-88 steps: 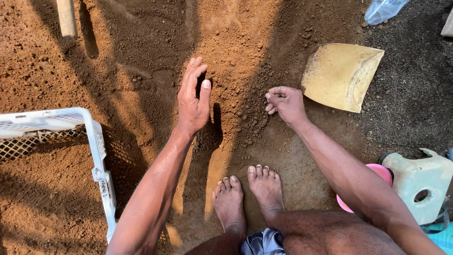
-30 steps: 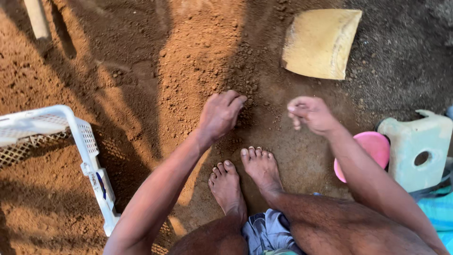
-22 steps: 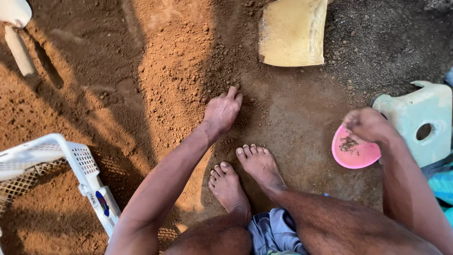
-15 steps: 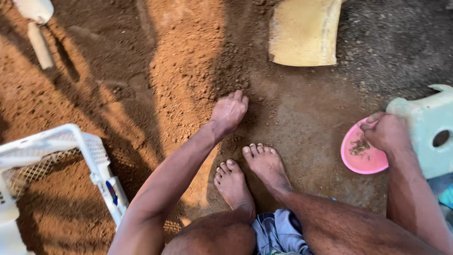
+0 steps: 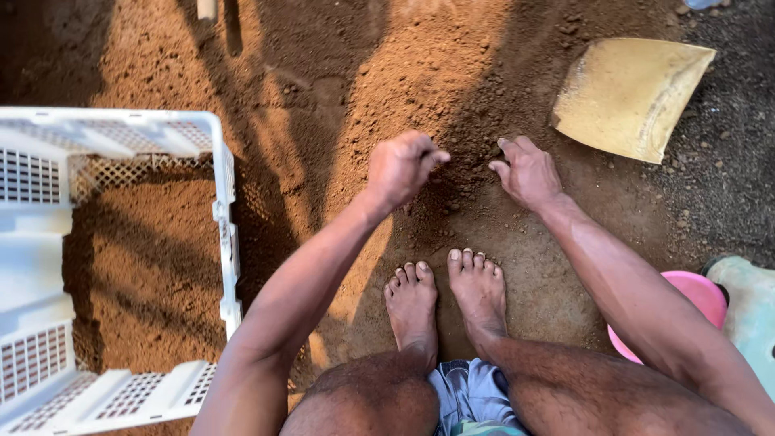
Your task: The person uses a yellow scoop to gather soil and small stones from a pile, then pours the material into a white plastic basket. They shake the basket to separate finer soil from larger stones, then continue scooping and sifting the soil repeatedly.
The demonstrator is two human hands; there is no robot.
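I squat barefoot over a heap of loose reddish-brown soil (image 5: 420,73). My left hand (image 5: 401,165) hovers just above the soil with its fingers curled into a loose fist, thumb and forefinger pinched. Its back hides whatever is inside. My right hand (image 5: 526,169) rests on the soil a little to the right, fingers slightly bent and apart, holding nothing I can see. My two feet (image 5: 448,295) stand just below both hands.
A yellow curved scoop (image 5: 630,97) lies on the ground at the upper right. A white perforated plastic crate (image 5: 226,242) holding soil stands at the left. A pink bowl (image 5: 698,295) and a pale green plastic container (image 5: 751,311) sit at the right edge.
My right hand left the pink bowl and returned to the soil in front of me. My left hand lifted off the ground and curled shut. The view swung left, bringing the crate closer.
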